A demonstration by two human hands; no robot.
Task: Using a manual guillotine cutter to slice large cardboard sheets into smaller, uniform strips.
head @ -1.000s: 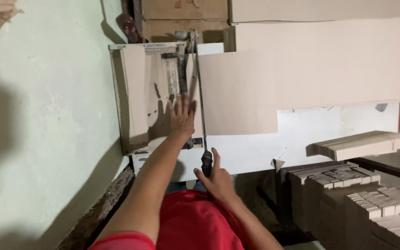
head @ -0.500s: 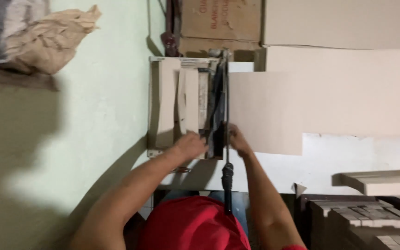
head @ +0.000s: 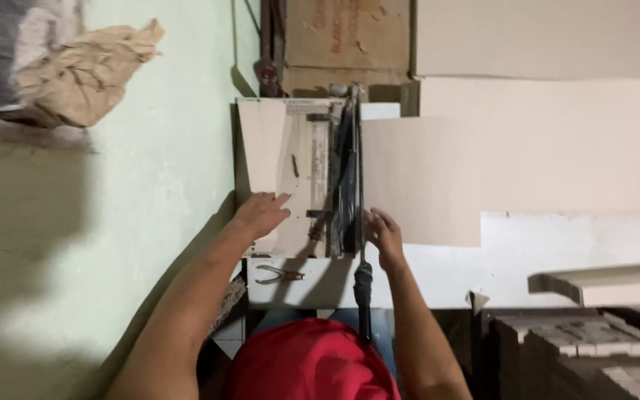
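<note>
A lever paper cutter (head: 338, 174) lies on a white table (head: 498, 259), its long dark blade arm running toward me and ending in a black handle (head: 364, 285). My left hand (head: 261, 213) rests flat, fingers spread, on a tan card piece (head: 275, 155) on the cutter's bed. My right hand (head: 383, 233) presses its fingertips on the near edge of a large tan cardboard sheet (head: 420, 181), right beside the blade arm. Neither hand grips the handle.
Small pliers (head: 279, 275) lie on the table's near edge. Big cardboard sheets (head: 550, 141) and a brown box (head: 346, 37) fill the back. Stacks of cut card pieces (head: 594, 348) stand at lower right. Crumpled brown paper (head: 94, 70) sits on the floor at left.
My right hand left the black handle and moved up onto the large sheet. My left hand drew back toward the near part of the bed. The view shifted left and down.
</note>
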